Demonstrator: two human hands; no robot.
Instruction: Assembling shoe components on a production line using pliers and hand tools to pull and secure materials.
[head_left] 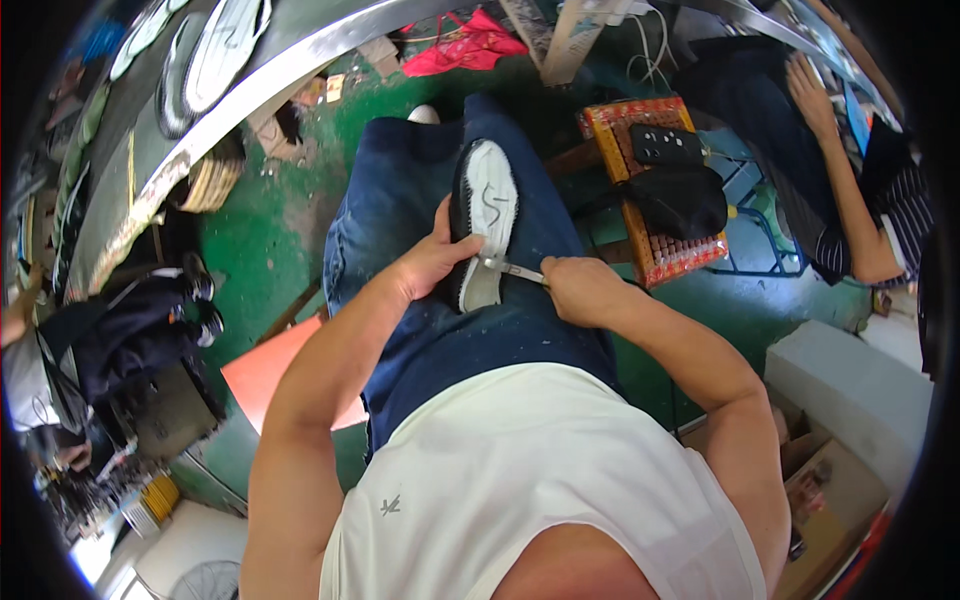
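A shoe (pixel 490 195) is held sole-up across the lap, with a metal tool (pixel 518 271) brought to it.
The shoe's side is grasped by the left hand (pixel 432 262), its thumb laid over the sole, and the toe is pointed away from the body; the tool's handle is clasped in the right hand (pixel 582 292), while its head, perhaps a hammer's, is held over the sole beside the left thumb. A black bag (pixel 690 203) is rested on a beaded seat (pixel 655 262) to the right; more soles (pixel 228 50) are laid on the surface (pixel 118 190) at upper left.
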